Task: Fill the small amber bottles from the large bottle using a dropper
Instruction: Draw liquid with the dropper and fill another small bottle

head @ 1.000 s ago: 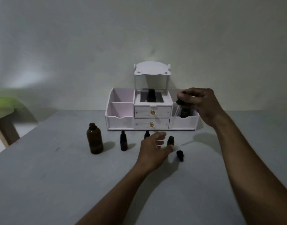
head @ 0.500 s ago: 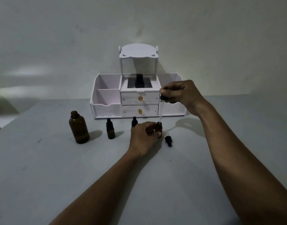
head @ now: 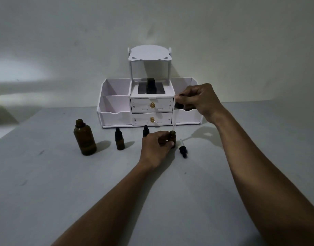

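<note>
— Pinched in the right grip point(head: 198, 102), right of centre in the frame, is a dropper point(head: 178, 106). Its black bulb is held between thumb and fingertips, and its glass tube is pointed down.

— And the left grip point(head: 157, 148)?

— It is closed round a small amber bottle point(head: 172, 138) just below the middle of the frame. The bottle is stood upright on the desk point(head: 46, 174), uncapped, with thumb and fingers curled round its sides.

— How is the tube placed against that bottle?

— Its tip is seen just above the open mouth. Whether the rim is touched cannot be told.

— Where is the large bottle point(head: 85, 138) found?

— Left of centre, upright on the desk and uncapped, well apart from both hands.

— What is set between?

— One capped small bottle point(head: 119, 139) is stood just right of the large one. A second capped bottle point(head: 145, 130) is half hidden behind the left knuckles. A loose dropper cap point(head: 183, 150) is laid on its side just right of the held bottle.

— And behind the row?

— A white organiser point(head: 115, 118) is placed against the wall point(head: 64, 41), with two drawers bearing gold knobs in its middle and open bins at either side. Something dark is stood in its top compartment, too dim to be named.
</note>
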`<action>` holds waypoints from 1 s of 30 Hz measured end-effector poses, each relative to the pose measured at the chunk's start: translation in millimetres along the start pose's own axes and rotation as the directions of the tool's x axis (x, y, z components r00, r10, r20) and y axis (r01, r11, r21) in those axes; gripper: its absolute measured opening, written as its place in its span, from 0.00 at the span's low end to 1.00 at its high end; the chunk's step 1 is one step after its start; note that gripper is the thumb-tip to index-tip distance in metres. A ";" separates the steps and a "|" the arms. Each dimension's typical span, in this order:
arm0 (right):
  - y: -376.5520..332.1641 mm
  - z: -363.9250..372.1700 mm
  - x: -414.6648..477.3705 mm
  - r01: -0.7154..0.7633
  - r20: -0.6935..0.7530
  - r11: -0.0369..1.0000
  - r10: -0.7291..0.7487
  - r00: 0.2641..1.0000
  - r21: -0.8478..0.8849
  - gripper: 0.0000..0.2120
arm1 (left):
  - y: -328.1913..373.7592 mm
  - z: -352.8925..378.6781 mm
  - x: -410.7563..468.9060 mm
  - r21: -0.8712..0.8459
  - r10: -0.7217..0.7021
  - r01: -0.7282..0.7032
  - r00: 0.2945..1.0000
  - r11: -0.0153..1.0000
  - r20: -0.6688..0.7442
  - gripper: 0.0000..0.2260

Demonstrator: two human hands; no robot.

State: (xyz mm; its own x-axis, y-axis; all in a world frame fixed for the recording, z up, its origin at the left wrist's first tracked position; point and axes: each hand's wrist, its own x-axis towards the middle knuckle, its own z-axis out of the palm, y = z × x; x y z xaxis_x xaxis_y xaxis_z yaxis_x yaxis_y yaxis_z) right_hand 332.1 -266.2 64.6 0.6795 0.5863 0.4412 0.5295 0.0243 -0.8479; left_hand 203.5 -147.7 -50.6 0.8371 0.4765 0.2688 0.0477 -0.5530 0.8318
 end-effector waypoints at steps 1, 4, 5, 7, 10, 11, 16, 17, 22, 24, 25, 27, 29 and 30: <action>0.8 -0.4 0.2 0.007 -0.004 1.000 -0.007 1.000 -0.003 0.03 | -0.3 0.4 0.4 -0.001 0.000 0.000 1.000 1.000 -0.001 0.18; 2.5 -0.4 0.5 0.020 -0.007 1.000 -0.020 1.000 -0.016 0.05 | -0.4 0.6 0.2 0.003 0.006 -0.006 1.000 1.000 -0.008 0.17; 2.3 0.2 0.2 0.023 -0.006 1.000 -0.023 1.000 -0.017 0.05 | -0.7 0.5 0.0 0.003 0.007 -0.007 1.000 1.000 -0.010 0.17; 1.6 0.8 -0.9 0.030 -0.002 0.999 -0.030 1.000 -0.015 0.06 | 0.2 -0.1 -0.5 0.006 0.007 -0.007 1.000 1.000 -0.011 0.18; 0.7 0.7 -2.0 0.020 0.021 1.000 -0.020 1.000 0.000 0.07 | 1.6 -0.5 -0.7 0.011 0.003 -0.003 1.000 1.000 -0.001 0.18; 0.3 0.8 -2.4 0.007 0.029 1.000 -0.007 1.000 0.009 0.07 | 2.4 -0.7 -1.8 0.010 0.001 -0.001 1.000 1.000 0.003 0.18; -4.6 -1.2 -2.3 0.009 -0.018 0.998 -0.008 1.000 0.059 0.04 | 7.0 -2.8 -9.4 -0.058 -0.062 0.062 0.998 0.996 0.001 0.24; -5.8 -2.4 -1.7 0.015 -0.048 0.997 -0.011 0.999 0.082 0.03 | 8.2 -3.4 -13.3 -0.076 -0.083 0.083 0.997 0.994 0.012 0.25; -17.5 -4.3 3.5 0.063 -0.185 0.985 -0.033 0.982 0.160 0.01 | 4.6 -27.5 -32.2 -0.064 -0.035 0.040 0.996 0.997 0.077 0.23; -24.4 -0.5 3.6 0.103 -0.195 0.981 -0.070 0.978 0.167 0.02 | 4.7 -51.2 -38.0 -0.008 0.026 -0.026 0.996 1.000 0.081 0.20; -28.2 3.5 3.2 0.125 -0.189 0.979 -0.094 0.978 0.164 0.03 | 3.6 -65.1 -40.6 -0.001 0.052 -0.052 0.997 0.999 0.058 0.19; -36.7 13.7 0.7 0.161 -0.166 0.974 -0.135 0.977 0.160 0.06 | 1.4 -93.8 -46.0 -0.013 0.104 -0.105 0.994 0.994 -0.022 0.16; -46.7 29.2 -1.7 0.195 -0.132 0.965 -0.173 0.976 0.174 0.06 | -5.8 -125.7 -49.6 -0.063 0.142 -0.154 0.976 0.986 -0.163 0.13; -52.1 38.5 -2.4 0.207 -0.119 0.959 -0.187 0.975 0.191 0.06 | -10.4 -142.3 -50.6 -0.107 0.133 -0.165 0.958 0.980 -0.255 0.12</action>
State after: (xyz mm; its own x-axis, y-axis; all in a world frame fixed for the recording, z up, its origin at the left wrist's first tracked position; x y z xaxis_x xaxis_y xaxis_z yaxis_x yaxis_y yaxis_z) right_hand 283.3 -237.7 96.3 0.6241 0.4710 0.6234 0.5515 0.2996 -0.7785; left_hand 83.1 -68.8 -3.7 0.6694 0.5566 0.4920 -0.1498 -0.5475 0.8233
